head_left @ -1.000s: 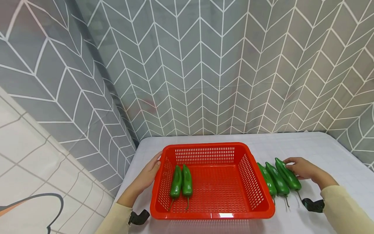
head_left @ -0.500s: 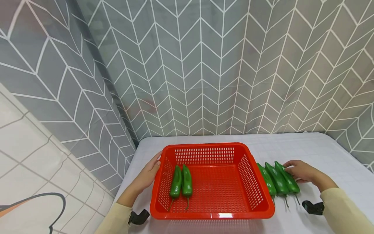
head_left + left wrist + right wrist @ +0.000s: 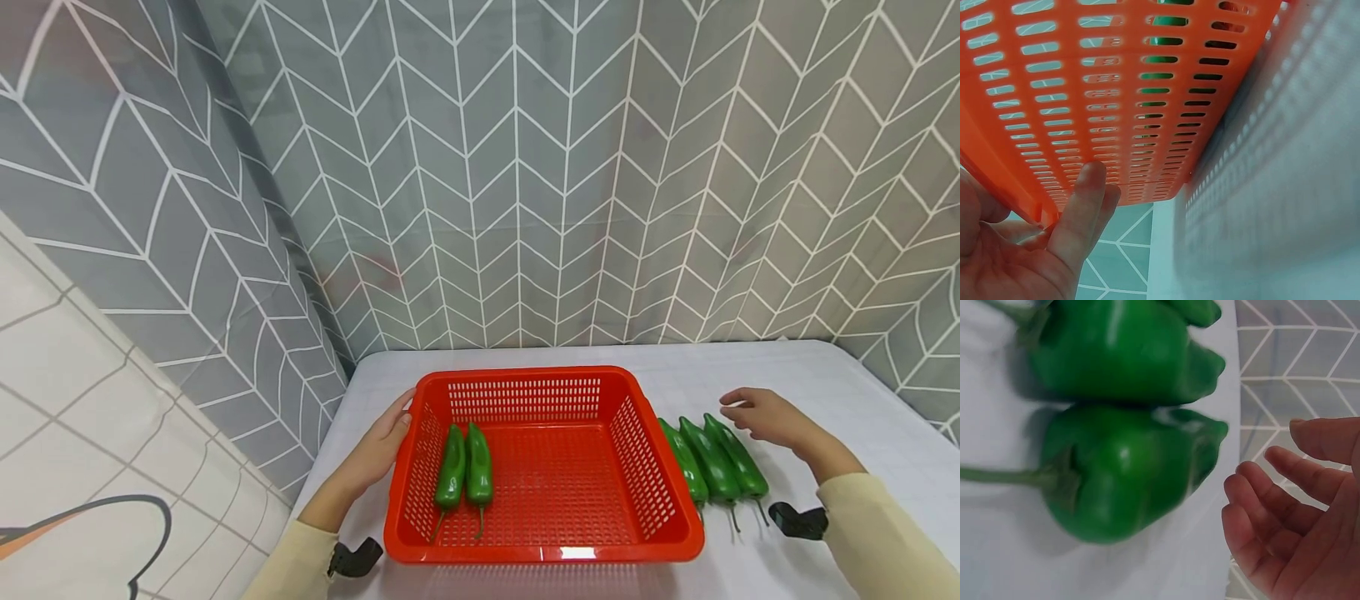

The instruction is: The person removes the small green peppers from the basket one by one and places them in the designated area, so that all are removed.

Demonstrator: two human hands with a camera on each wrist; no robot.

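My left hand (image 3: 382,446) rests against the left side of a red plastic basket (image 3: 562,552). In the left wrist view, straight fingers (image 3: 1079,215) touch the slotted outer wall below the rim. Two green peppers (image 3: 451,475) lie side by side in the basket's left part, stems toward me. Three more green peppers (image 3: 711,463) lie in a row on the table, just right of the basket. My right hand (image 3: 768,418) hovers beyond the tip of the rightmost pepper (image 3: 1129,469), fingers loosely bent and holding nothing.
A white cloth covers the table (image 3: 817,367). Behind it hangs a grey curtain (image 3: 540,208) with a white chevron pattern. White tiles (image 3: 67,400) lie at the left. Black wrist devices (image 3: 356,557) sit at both sleeves.
The rightmost pepper has shifted slightly left, closer against its neighbour. My right hand has let go of it and moved up and away. The left hand and basket stay put.
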